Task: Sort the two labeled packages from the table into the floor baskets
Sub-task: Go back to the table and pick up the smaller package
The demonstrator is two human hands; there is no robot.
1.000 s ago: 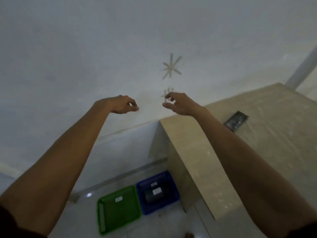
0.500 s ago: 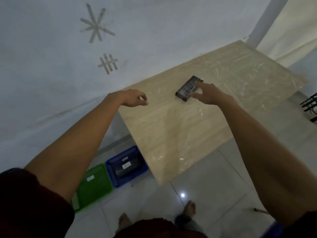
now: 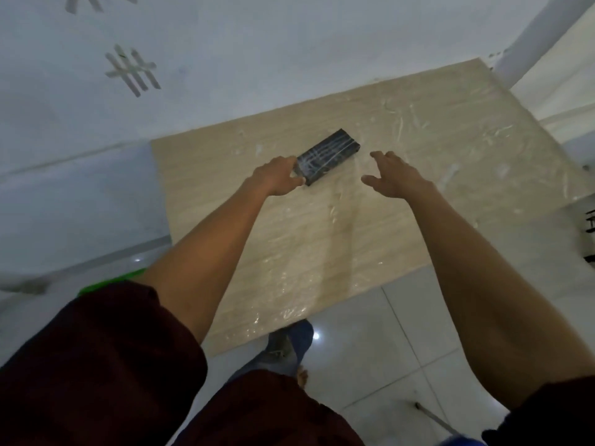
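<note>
A black wrapped package (image 3: 329, 154) lies on the beige table (image 3: 418, 175), near its far side. My left hand (image 3: 277, 179) grips the package's near left end, fingers and thumb closed around its corner. My right hand (image 3: 393, 177) hovers open just right of the package, fingers spread, not touching it. Only a sliver of the green floor basket (image 3: 112, 281) shows left of my left arm; the blue basket is hidden.
A white wall with taped marks (image 3: 132, 69) runs behind the table. Pale floor tiles (image 3: 386, 355) lie in front of the table, with my feet near its front edge. A dark rack (image 3: 590, 220) stands at the far right.
The view has swung from the baskets to the table. My right hand left the package and now hovers beside it; my left hand moved in and took hold of its end.
</note>
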